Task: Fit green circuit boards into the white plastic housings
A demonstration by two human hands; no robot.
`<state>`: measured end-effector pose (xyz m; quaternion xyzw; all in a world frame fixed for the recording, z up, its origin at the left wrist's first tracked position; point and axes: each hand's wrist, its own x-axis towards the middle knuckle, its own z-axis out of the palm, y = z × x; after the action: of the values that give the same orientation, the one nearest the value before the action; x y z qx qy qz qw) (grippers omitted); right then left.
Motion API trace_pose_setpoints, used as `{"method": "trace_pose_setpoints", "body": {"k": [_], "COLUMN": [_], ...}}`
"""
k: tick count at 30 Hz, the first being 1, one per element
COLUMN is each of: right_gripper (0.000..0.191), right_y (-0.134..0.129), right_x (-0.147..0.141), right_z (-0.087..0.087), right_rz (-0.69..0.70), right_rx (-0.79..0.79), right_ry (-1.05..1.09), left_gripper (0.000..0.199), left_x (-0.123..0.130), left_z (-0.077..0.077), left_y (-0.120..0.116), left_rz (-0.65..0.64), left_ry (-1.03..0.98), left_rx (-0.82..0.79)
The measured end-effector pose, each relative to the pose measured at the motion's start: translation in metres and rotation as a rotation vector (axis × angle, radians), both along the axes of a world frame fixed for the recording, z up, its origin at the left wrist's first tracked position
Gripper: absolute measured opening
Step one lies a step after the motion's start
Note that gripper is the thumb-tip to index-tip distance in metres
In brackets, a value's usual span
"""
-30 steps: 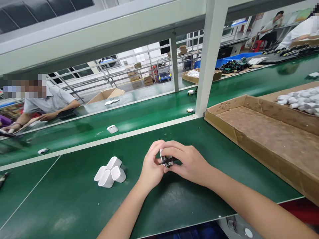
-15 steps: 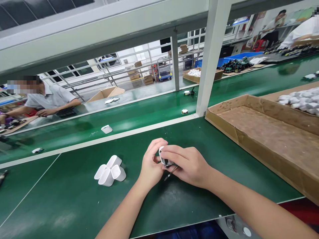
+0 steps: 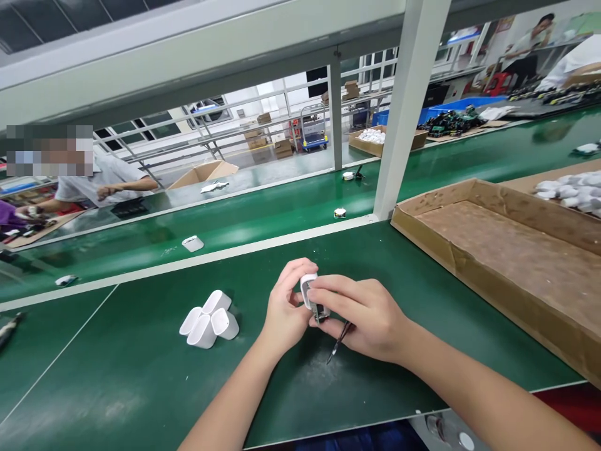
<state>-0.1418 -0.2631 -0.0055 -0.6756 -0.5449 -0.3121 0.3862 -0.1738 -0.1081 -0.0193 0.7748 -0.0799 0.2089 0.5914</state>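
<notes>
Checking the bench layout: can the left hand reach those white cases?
Probably yes: only bare green mat lies between the left hand and the white cases. But that hand grips a small white case, so it would likely need freeing first.

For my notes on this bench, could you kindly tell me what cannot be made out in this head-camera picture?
The white case: the left hand and right hand hide much of it in the head view.
The dark part at its lower end: too small to identify, and partly behind the right hand.
The thin dark tool: its upper end is hidden by the right hand.
White pieces in the cardboard box: cut off by the right edge.
</notes>
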Motion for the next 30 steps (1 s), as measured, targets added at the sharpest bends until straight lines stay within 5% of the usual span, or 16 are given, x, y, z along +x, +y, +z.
{"method": "trace_pose_setpoints", "body": {"k": [15, 20, 24, 30], "right_gripper": [0.028, 0.026, 0.042, 0.048], "right_y": [0.0027, 0.0042, 0.0039, 0.0030], "right_x": [-0.0011, 0.0016, 0.0064, 0.0070], "right_z": [-0.0073, -0.0074, -0.0042, -0.0013], "right_rz": [-0.025, -0.088, 0.038, 0.057], "right_rx": [-0.030, -0.056, -0.070, -0.064], "right_ry": [0.025, 0.312, 0.601, 0.609], "left_gripper": [0.046, 0.046, 0.038, 0.038], "left_x": [-0.0024, 0.0002, 0.0032, 0.0027], "left_z": [-0.0002, 0.0005, -0.0021, -0.0040], "left_y": [0.0002, -0.0006, -0.0014, -0.0029], "left_rz": [-0.051, -0.064, -0.083, -0.147], "left_ry": [-0.008, 0.055, 0.146, 0.200], "left_rx": [0.010, -0.075, -0.146, -0.193]}}
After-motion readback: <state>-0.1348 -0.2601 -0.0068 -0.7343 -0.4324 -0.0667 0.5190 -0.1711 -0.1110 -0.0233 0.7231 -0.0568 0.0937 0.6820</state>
